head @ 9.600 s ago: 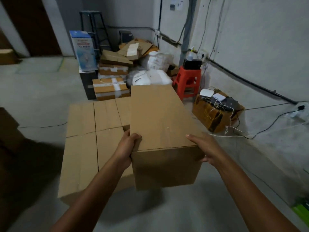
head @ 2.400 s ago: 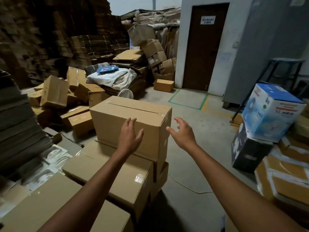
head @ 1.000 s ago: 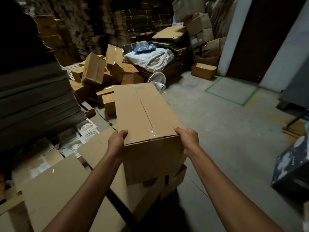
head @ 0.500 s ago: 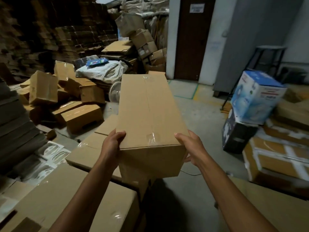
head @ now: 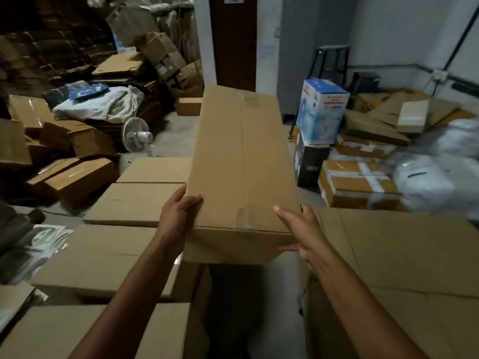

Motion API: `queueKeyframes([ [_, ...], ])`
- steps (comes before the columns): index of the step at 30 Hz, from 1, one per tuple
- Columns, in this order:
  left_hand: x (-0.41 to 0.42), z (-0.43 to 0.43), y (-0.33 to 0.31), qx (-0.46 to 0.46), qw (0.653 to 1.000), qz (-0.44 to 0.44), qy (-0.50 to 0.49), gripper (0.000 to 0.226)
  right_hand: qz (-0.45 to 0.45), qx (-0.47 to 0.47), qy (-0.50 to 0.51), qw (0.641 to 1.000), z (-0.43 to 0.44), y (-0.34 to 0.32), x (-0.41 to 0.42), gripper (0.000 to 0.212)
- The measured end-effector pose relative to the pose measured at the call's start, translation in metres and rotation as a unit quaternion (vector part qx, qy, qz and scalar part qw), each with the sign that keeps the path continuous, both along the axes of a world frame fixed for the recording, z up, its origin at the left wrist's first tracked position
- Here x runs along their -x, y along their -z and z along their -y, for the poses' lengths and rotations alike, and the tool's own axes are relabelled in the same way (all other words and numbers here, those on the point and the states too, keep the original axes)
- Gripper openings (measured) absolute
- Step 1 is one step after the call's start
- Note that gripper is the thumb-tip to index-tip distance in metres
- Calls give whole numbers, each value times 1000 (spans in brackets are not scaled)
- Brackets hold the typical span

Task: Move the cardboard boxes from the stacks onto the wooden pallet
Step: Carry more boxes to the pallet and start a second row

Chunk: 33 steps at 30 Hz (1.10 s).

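A long taped cardboard box (head: 241,161) is held in the air in front of me, lengthwise away from me. My left hand (head: 176,213) grips its near left corner and my right hand (head: 298,226) grips its near right corner. The stack of plain cardboard boxes (head: 124,250) it came from lies below and to the left. At the lower right sit several flat-topped boxes (head: 404,255) side by side. No wooden pallet shows in the view; whatever lies under those boxes is hidden.
A dark gap of floor (head: 233,307) runs between the left stack and the right boxes. A blue fan carton (head: 321,110) stands on a black box, with taped parcels (head: 357,182) and white sacks (head: 435,177) to the right. Loose boxes and a white fan (head: 137,136) lie at left.
I have lifted the box off the stack and turned right with it. The boxes at the lower right have come into view and the blue carton has moved toward the centre.
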<state>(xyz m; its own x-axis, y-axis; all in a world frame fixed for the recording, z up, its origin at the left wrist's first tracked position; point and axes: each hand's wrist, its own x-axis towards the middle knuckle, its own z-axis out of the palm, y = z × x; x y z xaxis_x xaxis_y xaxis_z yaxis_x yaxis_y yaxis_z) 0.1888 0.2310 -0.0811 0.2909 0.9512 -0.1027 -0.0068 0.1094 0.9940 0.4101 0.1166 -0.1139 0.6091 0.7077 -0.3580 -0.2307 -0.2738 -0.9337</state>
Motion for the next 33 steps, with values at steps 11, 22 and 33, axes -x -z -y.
queueKeyframes([
  [11,57,128,18,25,991,13,131,40,30,23,143,989,180,12,98,97],
  [22,111,243,56,105,967,37,230,34,118,38,257,958,338,37,195,71],
  [33,54,412,50,141,919,22,367,41,110,94,390,909,534,33,200,55],
])
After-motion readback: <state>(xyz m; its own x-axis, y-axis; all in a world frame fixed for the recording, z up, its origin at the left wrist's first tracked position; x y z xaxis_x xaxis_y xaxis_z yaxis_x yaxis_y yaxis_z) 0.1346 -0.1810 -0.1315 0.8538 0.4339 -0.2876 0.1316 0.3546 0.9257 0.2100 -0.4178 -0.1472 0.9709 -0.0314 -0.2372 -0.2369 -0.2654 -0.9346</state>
